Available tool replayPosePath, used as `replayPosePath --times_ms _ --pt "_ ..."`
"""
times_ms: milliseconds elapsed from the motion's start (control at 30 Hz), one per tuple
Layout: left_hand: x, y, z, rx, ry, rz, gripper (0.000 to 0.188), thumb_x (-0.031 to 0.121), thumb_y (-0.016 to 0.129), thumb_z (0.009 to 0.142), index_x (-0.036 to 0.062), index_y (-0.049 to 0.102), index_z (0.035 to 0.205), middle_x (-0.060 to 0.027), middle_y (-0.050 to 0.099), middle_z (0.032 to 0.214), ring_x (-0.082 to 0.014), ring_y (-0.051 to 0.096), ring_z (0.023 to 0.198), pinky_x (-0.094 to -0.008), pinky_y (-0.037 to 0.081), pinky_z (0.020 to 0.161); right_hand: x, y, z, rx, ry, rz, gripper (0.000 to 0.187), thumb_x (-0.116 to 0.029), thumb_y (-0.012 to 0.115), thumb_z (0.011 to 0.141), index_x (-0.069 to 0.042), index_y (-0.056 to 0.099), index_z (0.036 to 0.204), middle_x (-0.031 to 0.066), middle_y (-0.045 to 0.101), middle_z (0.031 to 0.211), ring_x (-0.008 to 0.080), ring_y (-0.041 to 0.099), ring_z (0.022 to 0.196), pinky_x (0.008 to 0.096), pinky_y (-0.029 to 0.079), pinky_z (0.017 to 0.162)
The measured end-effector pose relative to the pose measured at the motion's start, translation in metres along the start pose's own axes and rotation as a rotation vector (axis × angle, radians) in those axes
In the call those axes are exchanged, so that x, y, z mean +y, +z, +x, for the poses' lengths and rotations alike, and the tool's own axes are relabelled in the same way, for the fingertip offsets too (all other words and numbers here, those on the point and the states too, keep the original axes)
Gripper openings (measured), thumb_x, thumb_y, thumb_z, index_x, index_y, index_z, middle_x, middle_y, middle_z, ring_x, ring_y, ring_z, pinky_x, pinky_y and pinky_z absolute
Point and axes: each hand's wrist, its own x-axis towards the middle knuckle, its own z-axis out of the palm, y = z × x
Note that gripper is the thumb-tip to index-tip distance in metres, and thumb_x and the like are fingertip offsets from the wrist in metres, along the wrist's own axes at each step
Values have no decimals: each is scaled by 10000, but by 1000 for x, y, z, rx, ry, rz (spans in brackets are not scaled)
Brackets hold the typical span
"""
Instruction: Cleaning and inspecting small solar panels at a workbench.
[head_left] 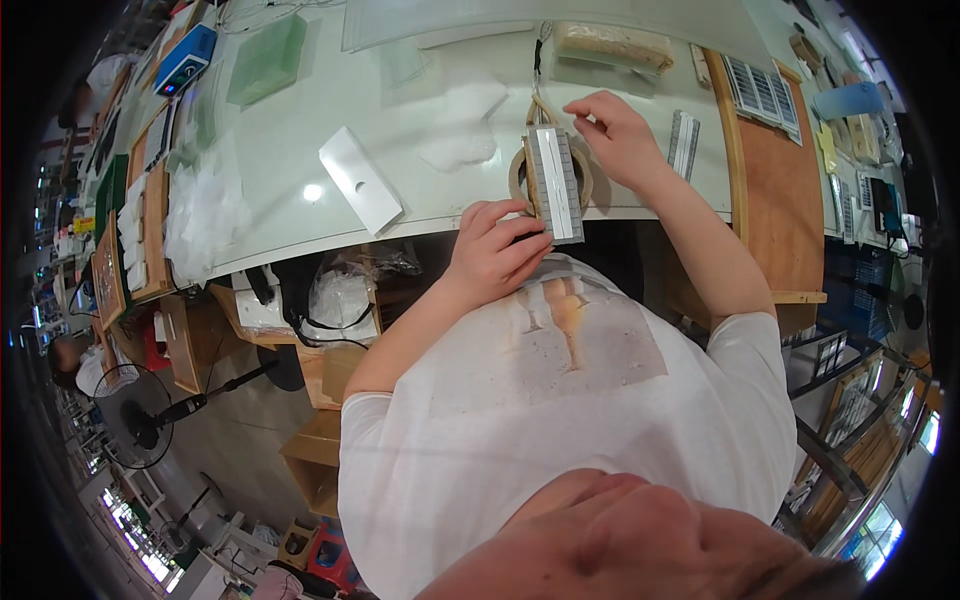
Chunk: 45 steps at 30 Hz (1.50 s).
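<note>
**Left hand on strip block, right hand just off it**

Grey segmented strip block [558, 185], white band down the middle, lies over a tan ring-shaped roll [584, 178] at the table [280, 220] edge. Long axis runs fore-aft; near end pokes past the edge.

Left hand [494, 252] is nearer: fingers touch the block's near-left side, block up and right of it. Can't tell if it's clamped; thumb hidden. Right hand [616, 135] is loosely curled, fingertips apart, nothing visible in it; block lies down-left, just beside.

No readable writing on block or roll.
</note>
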Motion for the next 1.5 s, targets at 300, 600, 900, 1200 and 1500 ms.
replayPosePath --times_ms 300,600,900,1200,1500 --pt "1 -1 2 1 5 2 236 131 757 702 141 673 922 13 614 986 -233 547 1028 -390 413 799 -1 1 -11 -41 -85 -141 202 -26 553 871 -88 644 1040 76 572 967 227 584 847 289 477 743" --pt "-1 0 1 -11 12 2 257 127 758 689 145 672 930 14 613 993 -234 545 1029 -396 415 809 -10 1 -13 -12 -153 -337 213 -58 574 850 -116 641 1044 57 592 981 254 617 824 335 509 705" --pt "0 -2 -1 -1 12 -3 266 126 761 683 147 670 932 11 614 995 -238 549 1025 -399 417 806 -20 3 -15 12 -191 -411 217 -54 578 823 -119 642 1019 52 614 953 265 629 811 342 520 673" --pt "-38 -100 -11 -113 -537 424 320 168 798 645 62 603 875 -103 612 1045 -317 557 1010 -436 455 850 -1 -16 -20 88 -151 -375 225 -82 544 834 -139 644 1027 30 615 980 256 625 833 350 521 702" --pt "-77 -160 -18 -352 -1090 -98 221 123 737 775 5 680 953 -52 642 1039 -126 587 768 -249 478 679 -5 -12 -21 69 -118 -322 210 -85 548 841 -129 648 1020 34 618 991 258 622 844 350 517 725"
